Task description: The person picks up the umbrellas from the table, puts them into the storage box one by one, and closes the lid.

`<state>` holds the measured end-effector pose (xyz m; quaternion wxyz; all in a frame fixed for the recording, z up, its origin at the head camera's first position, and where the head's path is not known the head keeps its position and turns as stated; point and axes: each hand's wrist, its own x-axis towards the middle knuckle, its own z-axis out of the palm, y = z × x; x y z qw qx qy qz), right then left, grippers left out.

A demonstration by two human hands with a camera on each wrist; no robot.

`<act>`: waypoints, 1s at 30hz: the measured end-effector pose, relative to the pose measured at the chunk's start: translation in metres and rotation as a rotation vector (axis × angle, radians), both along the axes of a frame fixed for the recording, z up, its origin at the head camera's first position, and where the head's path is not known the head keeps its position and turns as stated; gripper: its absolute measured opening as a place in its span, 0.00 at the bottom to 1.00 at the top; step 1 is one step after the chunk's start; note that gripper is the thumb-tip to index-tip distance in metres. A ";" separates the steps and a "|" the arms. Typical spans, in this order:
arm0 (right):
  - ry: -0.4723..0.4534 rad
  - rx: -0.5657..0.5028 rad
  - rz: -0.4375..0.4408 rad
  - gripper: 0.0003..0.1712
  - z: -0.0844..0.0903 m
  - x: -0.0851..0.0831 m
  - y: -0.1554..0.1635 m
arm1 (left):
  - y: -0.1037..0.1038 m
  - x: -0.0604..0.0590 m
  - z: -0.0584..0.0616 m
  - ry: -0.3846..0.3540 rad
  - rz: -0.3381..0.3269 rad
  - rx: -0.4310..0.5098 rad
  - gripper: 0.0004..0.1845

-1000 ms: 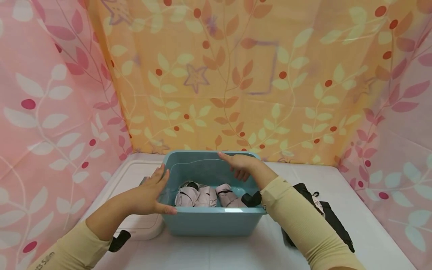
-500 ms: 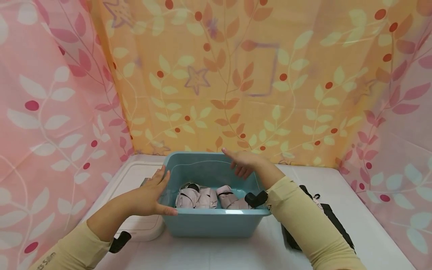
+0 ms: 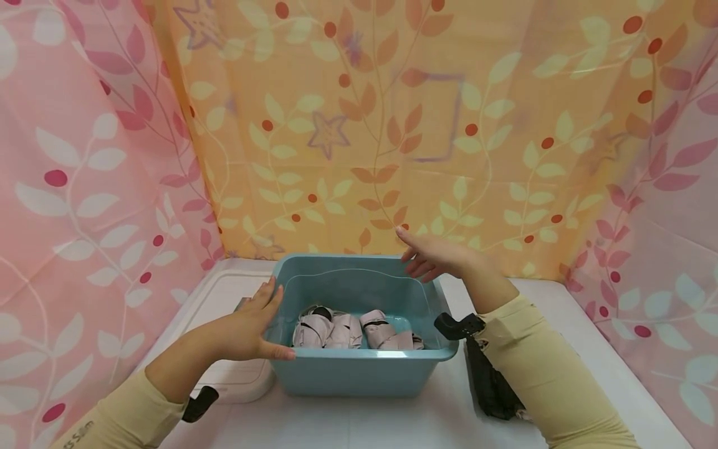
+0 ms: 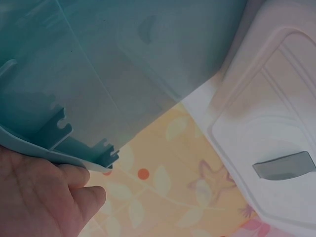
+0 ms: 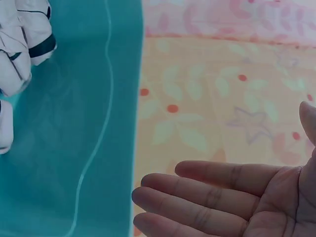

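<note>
- Above the far right corner of the blue bin (image 3: 353,376), your right hand (image 3: 434,257) hangs with its thumb apart and its fingers loosely extended, holding nothing; half a second ago it was farther left, more over the bin's inside.
- Whether your right fingertips touch the bin's rim, you cannot tell from the right wrist view; they come right up to its edge there.
- At the bin's left side, your left hand (image 3: 247,327) keeps its earlier place, fingers spread along the wall and thumb lying on the near rim.
- The bin stands upright in the middle of the white bench (image 3: 348,425), where it stood in the earlier frames.
- Inside it, your pale bundles with dark bands, two side by side on the left (image 3: 325,329) and more to the right (image 3: 387,333), lie as before; the right end, covered earlier by your black wrist mount (image 3: 459,325), now shows.
- Right of the bin, your right sleeve (image 3: 555,374) now hides more of the black folded item (image 3: 493,381).
- On your left, the white lid (image 3: 249,377) lies flat beside the bin, unmoved, its grey latch (image 4: 284,166) plain in the left wrist view.
</note>
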<state>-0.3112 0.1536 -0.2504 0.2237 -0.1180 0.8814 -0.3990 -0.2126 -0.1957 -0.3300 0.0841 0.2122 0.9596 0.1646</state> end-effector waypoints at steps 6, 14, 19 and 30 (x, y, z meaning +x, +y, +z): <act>0.067 -0.068 0.017 0.51 0.011 0.011 0.023 | 0.000 0.000 0.001 -0.004 0.009 -0.002 0.67; 0.152 -0.158 -0.021 0.42 0.013 0.016 0.064 | 0.001 0.001 0.003 -0.015 0.015 -0.003 0.68; 0.166 -0.185 -0.056 0.38 0.008 0.020 0.092 | 0.002 0.002 0.002 -0.015 0.010 0.002 0.67; 0.131 -0.135 -0.150 0.39 -0.016 0.028 0.157 | 0.001 0.001 0.002 -0.016 0.001 0.020 0.67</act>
